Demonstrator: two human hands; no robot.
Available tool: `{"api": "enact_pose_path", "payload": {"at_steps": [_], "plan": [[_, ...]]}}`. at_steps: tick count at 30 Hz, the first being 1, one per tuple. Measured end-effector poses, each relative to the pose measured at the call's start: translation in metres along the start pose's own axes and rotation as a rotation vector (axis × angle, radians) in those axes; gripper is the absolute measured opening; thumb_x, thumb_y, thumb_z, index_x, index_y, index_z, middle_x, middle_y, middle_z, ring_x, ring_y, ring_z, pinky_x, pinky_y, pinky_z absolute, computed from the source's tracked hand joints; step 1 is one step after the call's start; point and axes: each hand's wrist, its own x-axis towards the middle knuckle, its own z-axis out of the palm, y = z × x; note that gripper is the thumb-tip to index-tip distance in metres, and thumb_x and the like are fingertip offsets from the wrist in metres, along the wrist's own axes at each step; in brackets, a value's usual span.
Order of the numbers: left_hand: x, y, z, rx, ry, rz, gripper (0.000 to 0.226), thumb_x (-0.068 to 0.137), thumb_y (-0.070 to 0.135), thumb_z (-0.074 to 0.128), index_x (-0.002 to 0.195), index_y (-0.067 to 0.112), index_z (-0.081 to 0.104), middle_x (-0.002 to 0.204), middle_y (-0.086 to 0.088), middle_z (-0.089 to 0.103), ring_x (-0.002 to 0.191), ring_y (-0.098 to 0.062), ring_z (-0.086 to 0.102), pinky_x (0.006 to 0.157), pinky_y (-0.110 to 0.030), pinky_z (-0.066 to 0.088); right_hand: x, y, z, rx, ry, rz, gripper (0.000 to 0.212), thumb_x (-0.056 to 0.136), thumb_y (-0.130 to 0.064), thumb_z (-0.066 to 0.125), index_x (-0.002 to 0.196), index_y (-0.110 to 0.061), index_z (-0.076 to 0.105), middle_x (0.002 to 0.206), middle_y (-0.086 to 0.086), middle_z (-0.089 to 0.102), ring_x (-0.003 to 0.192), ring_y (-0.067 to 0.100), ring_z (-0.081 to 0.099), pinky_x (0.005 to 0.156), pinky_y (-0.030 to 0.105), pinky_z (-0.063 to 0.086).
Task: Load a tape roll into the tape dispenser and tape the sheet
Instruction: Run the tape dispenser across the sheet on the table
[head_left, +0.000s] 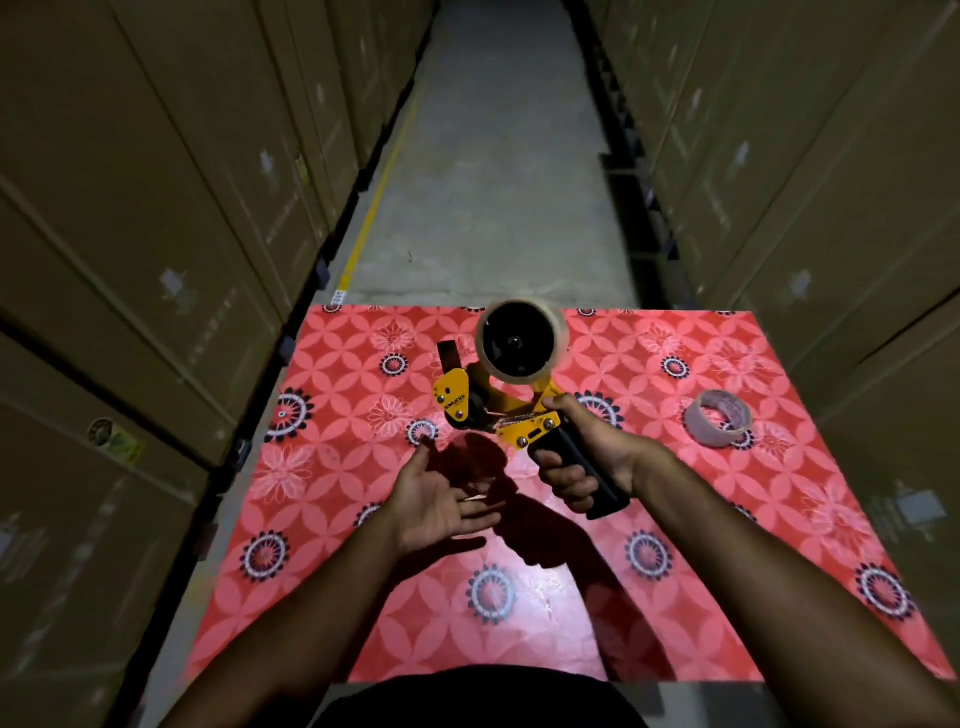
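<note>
We see both forearms bare and reaching forward from the bottom corners. Our right hand (582, 457) is closed in a fist around the black handle of the tape dispenser (498, 410), the fingers wrapped from the left side and the thumb lying up along its top. Our left hand (441, 499) holds nothing, palm turned up and to the right, fingers spread loosely, their tips pointing toward the right fist but apart from it

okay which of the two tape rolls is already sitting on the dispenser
The tan roll at the far end of the yellow dispenser, which the right hand holds. The other roll lies loose on the red sheet, off to the right.
</note>
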Motion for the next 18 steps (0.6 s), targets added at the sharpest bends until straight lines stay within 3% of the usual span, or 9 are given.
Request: {"api": "enact_pose_path", "payload": {"at_steps": [4, 7, 9, 11, 13, 18], "plan": [[-0.007, 0.009, -0.005, -0.041, -0.022, 0.095, 0.092, 0.093, 0.077, 0.032, 0.134, 0.000, 0.059, 0.134, -0.028, 0.060, 0.117, -0.043, 0.060, 0.094, -0.051, 0.049, 0.002, -0.007, 0.005, 0.000, -0.008, -0.026, 0.064, 0.077, -0.079, 0.047, 0.068, -0.016, 0.042, 0.046, -0.001, 0.033, 0.034, 0.013, 0.025, 0.041, 0.021, 0.028], [-0.017, 0.017, -0.011, -0.065, 0.029, 0.191, 0.065, 0.095, 0.062, 0.049, 0.098, 0.001, 0.071, 0.098, -0.024, 0.071, 0.077, -0.030, 0.068, 0.066, -0.035, 0.056, 0.002, -0.007, 0.003, 0.018, 0.001, -0.030, 0.064, 0.077, -0.078, 0.049, 0.068, -0.015, 0.042, 0.046, -0.001, 0.032, 0.034, 0.013, 0.024, 0.040, 0.021, 0.026], [-0.020, 0.021, -0.017, -0.107, 0.090, 0.224, 0.039, 0.096, 0.040, 0.057, 0.085, 0.004, 0.065, 0.077, -0.016, 0.072, 0.058, -0.021, 0.068, 0.053, -0.027, 0.056, 0.001, -0.006, 0.000, 0.008, 0.016, -0.035, 0.064, 0.075, -0.078, 0.052, 0.067, -0.015, 0.042, 0.046, -0.001, 0.032, 0.035, 0.014, 0.021, 0.041, 0.023, 0.023], [-0.019, 0.024, -0.024, -0.035, 0.176, 0.278, 0.017, 0.101, 0.016, 0.055, 0.092, 0.003, 0.063, 0.071, -0.010, 0.072, 0.053, -0.014, 0.066, 0.048, -0.022, 0.054, 0.000, -0.005, -0.002, -0.012, 0.035, -0.034, 0.064, 0.073, -0.078, 0.056, 0.066, -0.015, 0.043, 0.046, -0.001, 0.031, 0.037, 0.015, 0.018, 0.042, 0.024, 0.020], [-0.018, 0.026, -0.030, 0.116, 0.245, 0.345, 0.010, 0.100, 0.001, 0.054, 0.096, 0.001, 0.063, 0.068, -0.006, 0.071, 0.051, -0.009, 0.063, 0.047, -0.018, 0.051, 0.001, -0.004, -0.005, -0.034, 0.061, -0.029, 0.065, 0.071, -0.079, 0.057, 0.066, -0.015, 0.043, 0.046, -0.001, 0.032, 0.036, 0.014, 0.020, 0.042, 0.024, 0.020], [-0.022, 0.045, -0.042, 0.291, 0.371, 0.423, 0.014, 0.095, -0.007, 0.059, 0.105, -0.008, 0.069, 0.074, -0.013, 0.071, 0.055, -0.012, 0.066, 0.053, -0.019, 0.055, 0.009, 0.000, -0.012, -0.193, 0.211, 0.007, 0.064, 0.069, -0.079, 0.056, 0.064, -0.017, 0.044, 0.047, -0.001, 0.031, 0.036, 0.015, 0.022, 0.042, 0.023, 0.023]]}}
